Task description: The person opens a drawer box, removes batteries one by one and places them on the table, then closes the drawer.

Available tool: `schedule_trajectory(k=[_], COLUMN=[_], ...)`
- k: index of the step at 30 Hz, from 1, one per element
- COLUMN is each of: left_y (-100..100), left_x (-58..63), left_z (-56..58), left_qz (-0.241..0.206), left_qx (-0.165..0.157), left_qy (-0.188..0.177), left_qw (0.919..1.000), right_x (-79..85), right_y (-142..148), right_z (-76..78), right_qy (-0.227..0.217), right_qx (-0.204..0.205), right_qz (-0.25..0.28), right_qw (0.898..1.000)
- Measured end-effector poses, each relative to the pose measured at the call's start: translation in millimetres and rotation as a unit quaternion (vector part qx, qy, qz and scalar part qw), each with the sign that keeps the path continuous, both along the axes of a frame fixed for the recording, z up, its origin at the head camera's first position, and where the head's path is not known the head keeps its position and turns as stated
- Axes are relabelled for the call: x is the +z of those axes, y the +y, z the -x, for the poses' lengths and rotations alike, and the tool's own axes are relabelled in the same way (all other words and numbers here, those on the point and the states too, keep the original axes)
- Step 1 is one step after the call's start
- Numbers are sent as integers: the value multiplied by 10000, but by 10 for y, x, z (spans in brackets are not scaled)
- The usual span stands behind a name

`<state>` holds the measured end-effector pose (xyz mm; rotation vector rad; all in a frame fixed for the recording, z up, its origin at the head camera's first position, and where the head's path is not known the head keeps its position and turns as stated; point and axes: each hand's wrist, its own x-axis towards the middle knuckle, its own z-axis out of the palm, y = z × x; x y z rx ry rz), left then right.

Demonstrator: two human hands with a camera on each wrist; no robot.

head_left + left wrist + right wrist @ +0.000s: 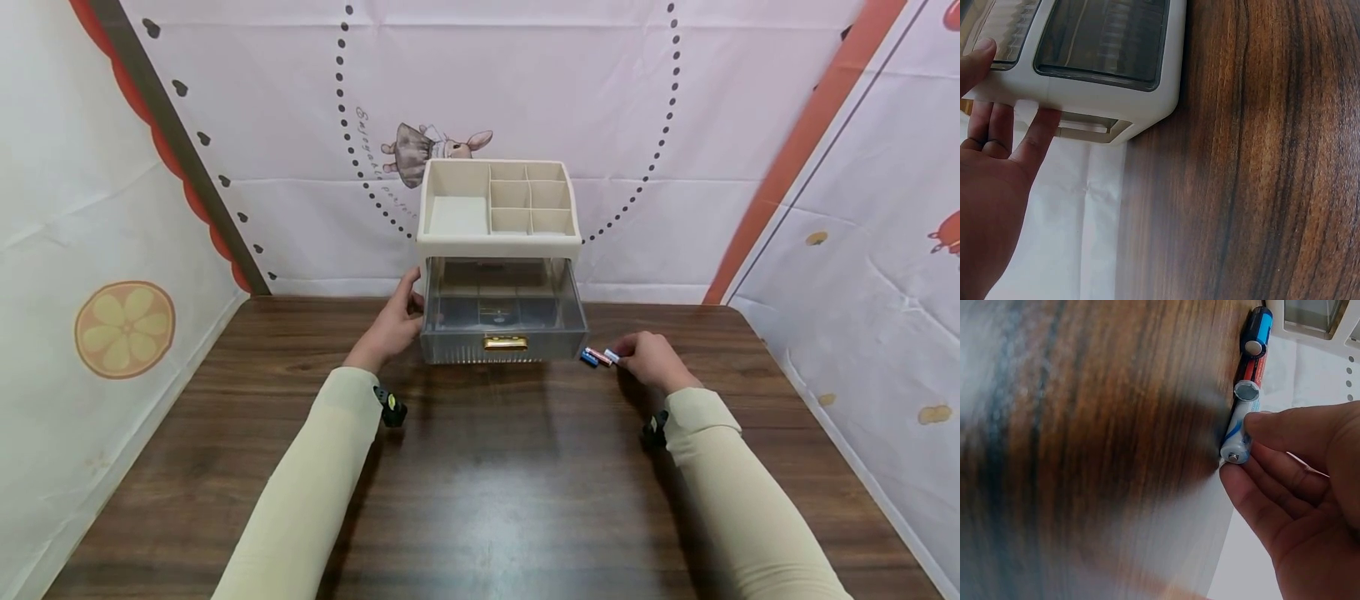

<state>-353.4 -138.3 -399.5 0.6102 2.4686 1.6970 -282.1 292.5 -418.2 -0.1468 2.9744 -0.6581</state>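
Note:
A cream desktop organizer [498, 248] stands at the back of the table, its clear grey drawer [504, 348] pulled out under the top compartments. My left hand [392, 329] grips the organizer's left side; in the left wrist view the thumb [982, 59] lies on the side panel and the fingers curl around the rear edge. To the right of the drawer, my right hand [654, 360] pinches a white battery [1238, 431] between thumb and fingers. Beside it lie a red battery [1256, 370] and a blue-and-black battery [1257, 331], in a close row on the table.
The brown wooden table [480, 483] reaches from the organizer toward me. Printed white cloth [510, 92] hangs right behind the organizer and along both sides. The drawer's gold handle [506, 342] faces me.

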Motion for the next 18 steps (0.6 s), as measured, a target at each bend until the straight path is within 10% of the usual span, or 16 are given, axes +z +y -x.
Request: schedule_trajectory(k=[18], left_y=[-9], left_x=[-1], left_z=[-35], left_qz=[238], left_qx=[7], left_qy=[22], left_qw=[9997], right_x=[100], right_y=[-3], right_z=[-101], right_qy=[260], right_qx=[71], right_qz=[-40], right_qw=[9996])
